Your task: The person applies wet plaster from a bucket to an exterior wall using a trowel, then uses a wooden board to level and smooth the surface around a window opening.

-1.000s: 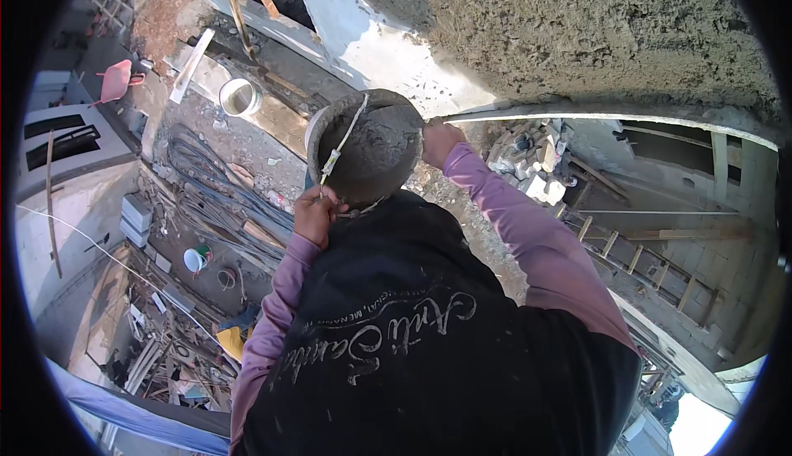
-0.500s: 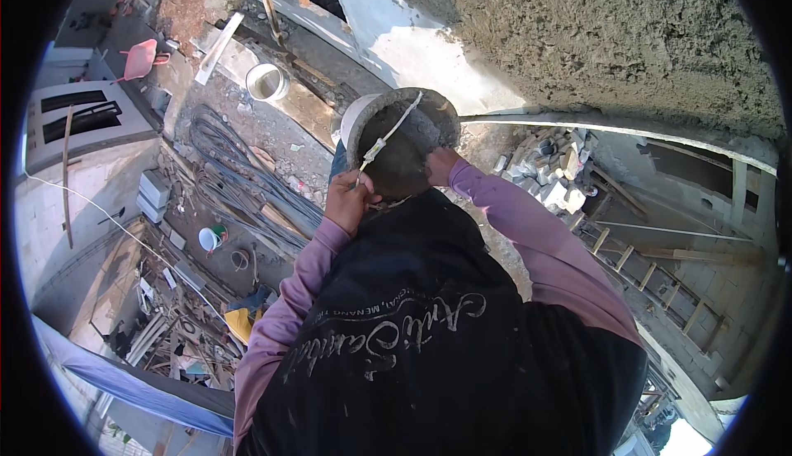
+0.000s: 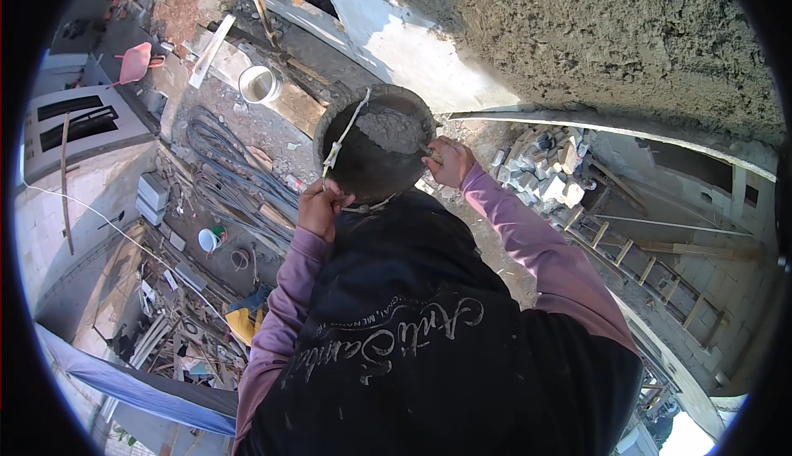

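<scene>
A round dark bucket (image 3: 371, 182), caked with grey, is in front of my chest. A lump of wet grey mortar (image 3: 394, 130) lies inside it. Its pale cord handle (image 3: 334, 155) runs across the left side of the mouth, with a knotted wrap midway. My left hand (image 3: 324, 207) is closed at the near left rim, pinching the lower end of the cord. At the right rim, my right hand (image 3: 450, 161) has its fingers curled around a small tan piece, perhaps a handle; what it belongs to is hidden.
A rough plastered surface (image 3: 610, 35) fills the upper right. Far below are a white bucket (image 3: 260, 85), coiled hoses (image 3: 227, 163), a pink wheelbarrow (image 3: 136, 63) and a rubble heap (image 3: 544, 167). A wooden ladder (image 3: 652, 270) stands at right.
The bucket has shifted left and tipped, so the mortar shows more. My right hand has come from inside the bucket to its right rim. My left hand has moved left and slightly down.
</scene>
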`<state>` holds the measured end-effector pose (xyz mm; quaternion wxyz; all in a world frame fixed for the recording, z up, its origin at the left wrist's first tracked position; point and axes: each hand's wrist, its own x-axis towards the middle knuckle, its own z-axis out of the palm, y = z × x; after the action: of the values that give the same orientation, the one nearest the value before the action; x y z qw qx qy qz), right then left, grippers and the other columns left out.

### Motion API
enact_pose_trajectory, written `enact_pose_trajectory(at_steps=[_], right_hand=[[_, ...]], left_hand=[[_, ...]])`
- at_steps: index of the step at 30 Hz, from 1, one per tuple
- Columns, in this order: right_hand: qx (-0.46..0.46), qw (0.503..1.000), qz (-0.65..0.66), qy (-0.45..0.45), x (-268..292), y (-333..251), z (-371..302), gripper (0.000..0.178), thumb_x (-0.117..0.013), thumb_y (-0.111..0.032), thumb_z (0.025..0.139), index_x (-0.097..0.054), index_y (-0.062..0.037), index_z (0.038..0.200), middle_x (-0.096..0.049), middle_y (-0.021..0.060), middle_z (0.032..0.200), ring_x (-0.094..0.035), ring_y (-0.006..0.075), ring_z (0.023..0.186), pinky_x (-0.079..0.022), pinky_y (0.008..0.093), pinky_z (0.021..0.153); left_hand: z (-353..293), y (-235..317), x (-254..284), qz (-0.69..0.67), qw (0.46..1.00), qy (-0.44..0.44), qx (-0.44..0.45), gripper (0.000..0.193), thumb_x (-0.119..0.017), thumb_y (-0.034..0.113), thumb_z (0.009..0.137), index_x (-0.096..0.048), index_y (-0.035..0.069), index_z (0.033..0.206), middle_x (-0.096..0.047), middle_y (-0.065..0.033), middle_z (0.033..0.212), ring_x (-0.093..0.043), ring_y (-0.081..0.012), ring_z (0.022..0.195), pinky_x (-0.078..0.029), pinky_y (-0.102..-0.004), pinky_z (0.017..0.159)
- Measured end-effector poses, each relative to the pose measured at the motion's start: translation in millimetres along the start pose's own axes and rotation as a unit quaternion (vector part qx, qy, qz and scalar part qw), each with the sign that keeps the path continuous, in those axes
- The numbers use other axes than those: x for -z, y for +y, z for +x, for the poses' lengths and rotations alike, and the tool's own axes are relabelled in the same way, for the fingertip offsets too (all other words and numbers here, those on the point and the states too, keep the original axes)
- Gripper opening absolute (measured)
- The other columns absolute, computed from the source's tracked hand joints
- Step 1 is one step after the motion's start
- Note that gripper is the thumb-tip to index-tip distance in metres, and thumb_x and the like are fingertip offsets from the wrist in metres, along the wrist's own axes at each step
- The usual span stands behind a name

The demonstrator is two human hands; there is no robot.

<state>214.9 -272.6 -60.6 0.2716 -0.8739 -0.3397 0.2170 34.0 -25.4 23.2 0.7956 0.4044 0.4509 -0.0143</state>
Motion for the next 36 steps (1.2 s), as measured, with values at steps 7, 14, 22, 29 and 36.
enact_pose_trajectory(at_steps=[7,14,22,29,36], right_hand=[[0.077,0.996,-0.045,0.011,112.5,-36.1,-5.3,0.028,-0.072,-0.024,0.081,-0.065,-0.0018,0.097,-0.067,0.0169,0.086,-0.065,0.0371,0.077,-0.054,0.0397,0.069],[-0.245,0.847,0.365,-0.299,184.2,58.0,28.2,0.02,-0.064,-0.019,0.091,-0.067,0.0003,0.086,-0.062,0.0074,0.065,-0.061,0.0154,0.055,-0.045,0.0295,0.05],[-0.221,0.959,0.052,0.17,295.4,-23.3,-64.9,0.019,-0.061,-0.016,0.091,-0.064,0.0033,0.089,-0.059,0.0044,0.058,-0.051,0.01,0.046,-0.038,0.027,0.044],[-0.128,0.977,-0.139,-0.098,189.4,-28.2,-43.0,0.026,-0.066,-0.016,0.078,-0.066,0.0012,0.097,-0.066,0.0229,0.098,-0.067,0.0375,0.091,-0.053,0.0436,0.08],[0.005,0.951,-0.213,-0.225,-11.1,-28.3,-9.9,0.033,-0.069,-0.02,0.073,-0.07,0.0041,0.096,-0.065,0.0242,0.107,-0.068,0.0348,0.095,-0.055,0.0437,0.081]], left_hand=[[-5.8,-16.1,19.1,0.0,0.999,0.043,0.033,0.02,-0.042,-0.009,0.083,-0.053,0.006,0.076,-0.049,-0.0035,0.069,-0.043,-0.01,0.052,-0.054,-0.0302,0.065],[-25.2,-24.1,22.4,0.018,0.995,0.083,0.055,0.02,-0.041,-0.008,0.083,-0.053,0.006,0.075,-0.049,-0.0031,0.066,-0.041,-0.0098,0.051,-0.054,-0.033,0.068],[-39.6,-27.0,20.6,0.078,0.995,0.051,0.029,0.017,-0.047,-0.008,0.083,-0.054,0.005,0.074,-0.051,-0.0013,0.067,-0.044,-0.0076,0.051,-0.055,-0.0298,0.066],[-10.9,-19.1,1.6,0.139,0.989,-0.049,-0.008,0.016,-0.045,-0.004,0.084,-0.054,0.006,0.076,-0.05,-0.0014,0.066,-0.041,-0.0085,0.051,-0.053,-0.032,0.069],[2.8,-6.3,-27.8,0.181,0.978,-0.1,-0.026,0.017,-0.048,-0.007,0.08,-0.053,0.005,0.069,-0.053,-0.0022,0.068,-0.05,-0.0094,0.049,-0.05,-0.0239,0.053]])
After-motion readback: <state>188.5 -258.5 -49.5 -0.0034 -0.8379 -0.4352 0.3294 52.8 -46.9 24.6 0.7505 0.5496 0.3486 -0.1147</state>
